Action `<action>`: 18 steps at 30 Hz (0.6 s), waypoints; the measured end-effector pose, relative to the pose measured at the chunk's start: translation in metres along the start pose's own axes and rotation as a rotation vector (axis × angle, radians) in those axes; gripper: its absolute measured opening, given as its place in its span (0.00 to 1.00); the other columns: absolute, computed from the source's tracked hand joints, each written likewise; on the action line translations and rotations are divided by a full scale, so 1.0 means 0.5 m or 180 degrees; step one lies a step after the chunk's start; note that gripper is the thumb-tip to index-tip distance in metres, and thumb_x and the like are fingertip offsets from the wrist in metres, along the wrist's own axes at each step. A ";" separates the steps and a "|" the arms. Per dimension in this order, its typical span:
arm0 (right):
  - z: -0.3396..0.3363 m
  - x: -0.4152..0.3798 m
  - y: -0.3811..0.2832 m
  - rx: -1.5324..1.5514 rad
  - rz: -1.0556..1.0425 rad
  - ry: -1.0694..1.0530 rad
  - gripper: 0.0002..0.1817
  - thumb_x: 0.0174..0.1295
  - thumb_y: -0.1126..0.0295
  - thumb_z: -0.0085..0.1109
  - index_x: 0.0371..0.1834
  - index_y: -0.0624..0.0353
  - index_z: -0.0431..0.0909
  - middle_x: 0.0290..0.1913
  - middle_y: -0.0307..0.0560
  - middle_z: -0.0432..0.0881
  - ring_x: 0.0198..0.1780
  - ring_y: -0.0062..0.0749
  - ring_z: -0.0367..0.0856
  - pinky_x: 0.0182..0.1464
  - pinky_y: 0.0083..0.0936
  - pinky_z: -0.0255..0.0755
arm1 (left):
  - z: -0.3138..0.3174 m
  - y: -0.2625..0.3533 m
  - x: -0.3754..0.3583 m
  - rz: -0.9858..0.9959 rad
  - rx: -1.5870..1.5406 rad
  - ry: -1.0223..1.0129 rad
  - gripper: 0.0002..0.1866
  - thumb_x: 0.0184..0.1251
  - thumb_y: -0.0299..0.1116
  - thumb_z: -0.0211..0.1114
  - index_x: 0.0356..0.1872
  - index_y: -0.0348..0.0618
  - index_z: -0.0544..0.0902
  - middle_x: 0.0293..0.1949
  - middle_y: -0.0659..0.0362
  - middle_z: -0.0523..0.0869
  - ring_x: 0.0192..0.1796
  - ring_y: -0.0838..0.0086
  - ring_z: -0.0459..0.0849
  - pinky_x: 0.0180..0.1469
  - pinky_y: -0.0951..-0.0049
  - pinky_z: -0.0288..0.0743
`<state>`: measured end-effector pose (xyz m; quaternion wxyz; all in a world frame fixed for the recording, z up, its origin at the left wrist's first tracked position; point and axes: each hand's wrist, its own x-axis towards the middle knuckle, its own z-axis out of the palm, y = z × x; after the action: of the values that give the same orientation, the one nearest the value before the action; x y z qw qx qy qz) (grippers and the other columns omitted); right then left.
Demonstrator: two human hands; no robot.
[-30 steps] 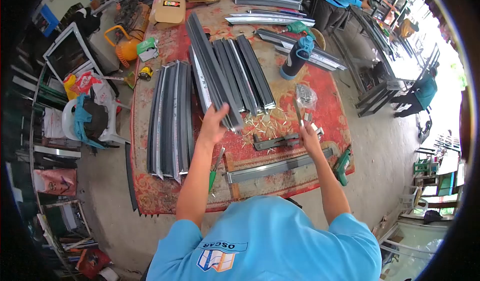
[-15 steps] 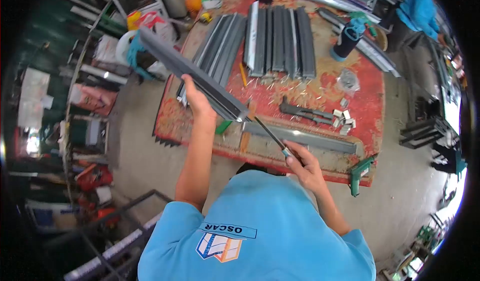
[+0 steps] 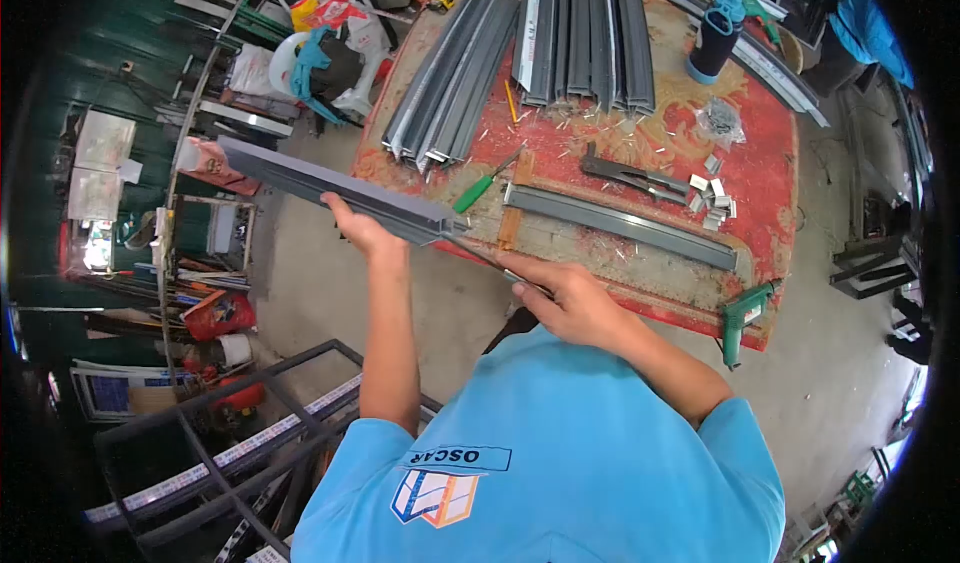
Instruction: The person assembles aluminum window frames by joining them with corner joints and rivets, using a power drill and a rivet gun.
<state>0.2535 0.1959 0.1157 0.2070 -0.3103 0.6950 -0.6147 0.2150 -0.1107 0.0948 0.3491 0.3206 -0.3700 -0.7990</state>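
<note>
My left hand [image 3: 368,231] is closed round a long grey metal profile [image 3: 330,185], which slants down to the right off the table's left edge. My right hand [image 3: 570,301] grips a thin dark file-like tool [image 3: 482,255], its far tip at the profile's near right end. A green-handled screwdriver [image 3: 474,193] lies just beyond that end. Another grey profile [image 3: 620,227] rests on the table beside a strip of wood [image 3: 514,213].
The red worn table [image 3: 690,133] bears stacked grey profiles [image 3: 590,48], a dark crimping-type tool [image 3: 635,175], small metal pieces [image 3: 712,199], a blue bottle [image 3: 714,45] and a green power tool [image 3: 746,319]. A dark frame [image 3: 220,443] stands at lower left.
The held profile has moved left and down and lies flatter. My right hand has moved left with the tool. The view has shifted, and the screwdriver shows more fully.
</note>
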 end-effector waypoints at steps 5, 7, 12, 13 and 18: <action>0.042 0.001 -0.007 0.0004 -0.0136 -0.0014 0.23 0.67 0.70 0.55 0.65 0.64 0.73 0.53 0.65 0.82 0.52 0.60 0.81 0.57 0.43 0.73 | -0.021 0.018 -0.007 -0.0515 -0.0292 -0.0374 0.32 0.70 0.70 0.43 0.37 0.46 0.72 0.29 0.61 0.71 0.29 0.68 0.66 0.33 0.65 0.63; 0.051 -0.001 -0.015 -0.0371 -0.0297 -0.0025 0.23 0.66 0.70 0.55 0.65 0.64 0.73 0.49 0.65 0.83 0.48 0.61 0.82 0.53 0.44 0.74 | -0.033 0.020 -0.010 -0.0716 -0.0525 -0.0710 0.32 0.71 0.70 0.43 0.37 0.47 0.72 0.29 0.61 0.71 0.29 0.68 0.66 0.32 0.66 0.62; 0.106 0.039 -0.042 -0.0535 0.0054 0.0156 0.20 0.66 0.69 0.56 0.60 0.66 0.75 0.43 0.64 0.84 0.44 0.61 0.82 0.48 0.46 0.75 | -0.035 -0.011 -0.040 -0.1076 -0.0588 -0.0644 0.31 0.71 0.69 0.43 0.36 0.47 0.72 0.28 0.62 0.69 0.29 0.70 0.65 0.30 0.68 0.61; 0.115 0.046 -0.048 -0.0570 0.0189 0.0066 0.19 0.66 0.69 0.56 0.58 0.66 0.76 0.41 0.64 0.84 0.43 0.61 0.82 0.47 0.47 0.75 | -0.040 -0.013 -0.039 -0.1223 -0.0641 -0.0888 0.31 0.71 0.69 0.43 0.36 0.48 0.72 0.28 0.62 0.68 0.29 0.71 0.64 0.29 0.68 0.61; 0.129 0.028 -0.049 -0.0822 0.0180 0.0141 0.17 0.65 0.69 0.56 0.55 0.65 0.77 0.36 0.63 0.83 0.37 0.60 0.82 0.42 0.46 0.74 | -0.066 -0.005 0.041 -0.1156 -0.0810 -0.1179 0.33 0.70 0.71 0.42 0.37 0.48 0.73 0.27 0.61 0.73 0.27 0.68 0.70 0.28 0.66 0.67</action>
<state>0.2907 0.1381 0.1306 0.1671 -0.3011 0.7812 -0.5207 0.2284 -0.1382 0.0704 0.1642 0.1838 -0.2607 -0.9334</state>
